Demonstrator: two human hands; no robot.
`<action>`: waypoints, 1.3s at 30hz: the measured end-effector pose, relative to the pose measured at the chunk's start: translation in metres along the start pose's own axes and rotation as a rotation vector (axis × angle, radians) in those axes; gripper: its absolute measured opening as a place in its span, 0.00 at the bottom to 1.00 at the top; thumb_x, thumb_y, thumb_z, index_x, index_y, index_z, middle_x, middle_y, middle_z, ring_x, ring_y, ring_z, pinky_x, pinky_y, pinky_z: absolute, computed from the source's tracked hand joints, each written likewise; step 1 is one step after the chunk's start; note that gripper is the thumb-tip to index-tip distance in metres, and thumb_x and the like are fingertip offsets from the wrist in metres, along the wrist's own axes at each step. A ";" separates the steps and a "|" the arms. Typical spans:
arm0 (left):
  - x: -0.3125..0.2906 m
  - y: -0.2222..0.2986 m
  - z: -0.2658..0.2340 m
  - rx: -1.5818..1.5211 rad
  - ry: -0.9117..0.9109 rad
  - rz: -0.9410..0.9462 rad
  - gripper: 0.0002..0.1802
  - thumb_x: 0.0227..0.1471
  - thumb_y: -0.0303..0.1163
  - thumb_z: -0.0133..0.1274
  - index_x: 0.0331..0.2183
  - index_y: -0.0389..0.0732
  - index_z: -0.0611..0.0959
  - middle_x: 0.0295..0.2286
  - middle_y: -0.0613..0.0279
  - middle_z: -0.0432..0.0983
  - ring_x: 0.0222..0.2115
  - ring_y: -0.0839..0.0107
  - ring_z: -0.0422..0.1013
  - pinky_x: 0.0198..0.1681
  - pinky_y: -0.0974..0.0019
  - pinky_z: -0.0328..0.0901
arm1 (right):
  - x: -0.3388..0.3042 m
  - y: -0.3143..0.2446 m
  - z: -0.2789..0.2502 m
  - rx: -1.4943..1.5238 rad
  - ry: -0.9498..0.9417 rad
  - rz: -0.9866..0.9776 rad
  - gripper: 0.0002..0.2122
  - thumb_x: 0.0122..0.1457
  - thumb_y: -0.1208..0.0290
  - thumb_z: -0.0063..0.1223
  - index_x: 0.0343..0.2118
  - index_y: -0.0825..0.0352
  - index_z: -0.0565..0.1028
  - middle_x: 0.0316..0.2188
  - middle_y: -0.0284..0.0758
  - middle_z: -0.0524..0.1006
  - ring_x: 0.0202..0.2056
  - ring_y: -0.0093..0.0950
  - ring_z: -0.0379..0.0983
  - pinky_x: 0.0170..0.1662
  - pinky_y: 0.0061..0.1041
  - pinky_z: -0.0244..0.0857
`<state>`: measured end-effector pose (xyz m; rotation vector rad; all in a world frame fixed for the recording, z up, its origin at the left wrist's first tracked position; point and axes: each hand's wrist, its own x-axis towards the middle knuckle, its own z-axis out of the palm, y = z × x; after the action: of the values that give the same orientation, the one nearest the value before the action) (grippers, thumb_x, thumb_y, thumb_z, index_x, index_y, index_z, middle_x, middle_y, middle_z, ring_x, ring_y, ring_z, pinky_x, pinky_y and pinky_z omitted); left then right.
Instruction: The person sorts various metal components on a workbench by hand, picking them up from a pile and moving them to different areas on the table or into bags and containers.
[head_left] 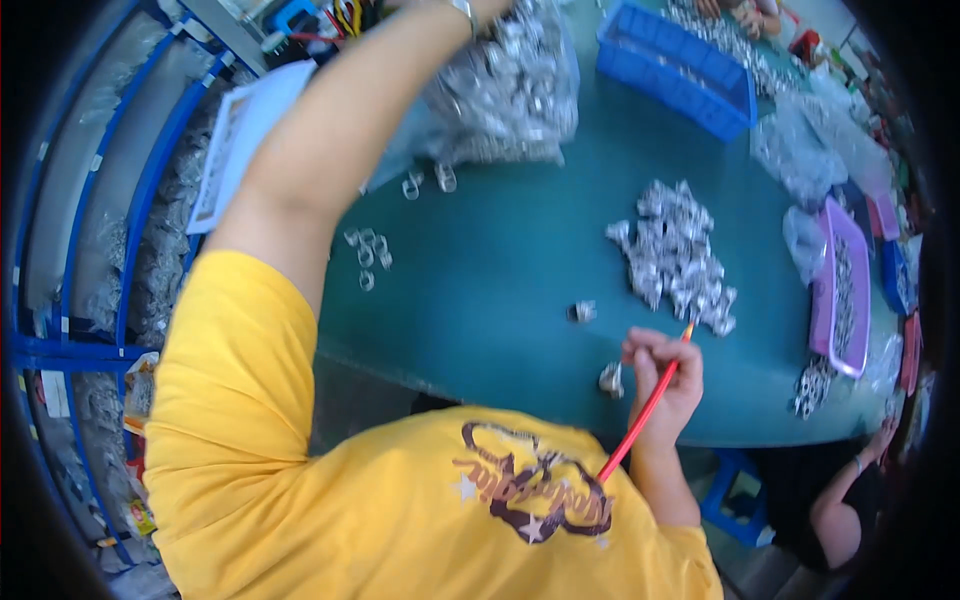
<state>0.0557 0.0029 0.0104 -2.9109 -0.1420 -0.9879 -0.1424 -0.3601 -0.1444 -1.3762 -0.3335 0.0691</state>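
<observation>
My right hand (668,385) is closed around a slim red pencil (645,415), its pale tip pointing up toward a heap of small silver metal parts (670,250). Beside its fingers lies a single metal part (611,380), with another loose metal part (582,311) a little farther off. My left arm stretches far forward, a band round the wrist. At the top edge, my left hand (488,8) is over a clear plastic bag (515,95) full of metal parts; its fingers are cut off or hidden. Several loose metal rings (367,250) lie below that arm.
A blue bin (675,75) stands at the far side of the green table (480,270). On the right are a purple basket (840,290) of parts and crumpled plastic bags (800,150). Blue shelving (75,355) lines the left. Other people's hands (745,15) and an arm (845,500) show at right.
</observation>
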 end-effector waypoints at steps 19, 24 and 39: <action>-0.036 -0.001 -0.020 -0.005 0.277 0.328 0.08 0.42 0.26 0.54 0.29 0.37 0.83 0.29 0.48 0.75 0.34 0.51 0.71 0.39 0.56 0.66 | 0.027 0.017 0.007 -0.370 -0.218 -0.006 0.09 0.49 0.82 0.58 0.33 0.67 0.73 0.27 0.34 0.74 0.28 0.25 0.71 0.32 0.22 0.65; -0.052 0.013 -0.029 -0.089 0.122 0.340 0.05 0.40 0.24 0.54 0.24 0.37 0.83 0.26 0.49 0.76 0.32 0.52 0.72 0.37 0.57 0.66 | 0.050 0.032 0.026 -0.782 -0.409 -0.284 0.11 0.44 0.80 0.61 0.30 0.66 0.70 0.28 0.39 0.75 0.28 0.39 0.72 0.32 0.34 0.66; -0.283 0.143 -0.026 -1.277 -0.361 -0.105 0.20 0.34 0.28 0.69 0.33 0.39 0.79 0.33 0.63 0.70 0.29 0.77 0.67 0.30 0.75 0.64 | 0.031 0.013 0.021 0.280 -0.214 0.384 0.08 0.55 0.85 0.51 0.34 0.68 0.65 0.36 0.42 0.76 0.36 0.23 0.74 0.39 0.18 0.69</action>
<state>-0.1681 -0.1600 -0.1462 -4.2441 0.5347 -0.6414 -0.1171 -0.3302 -0.1478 -1.1400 -0.2227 0.5643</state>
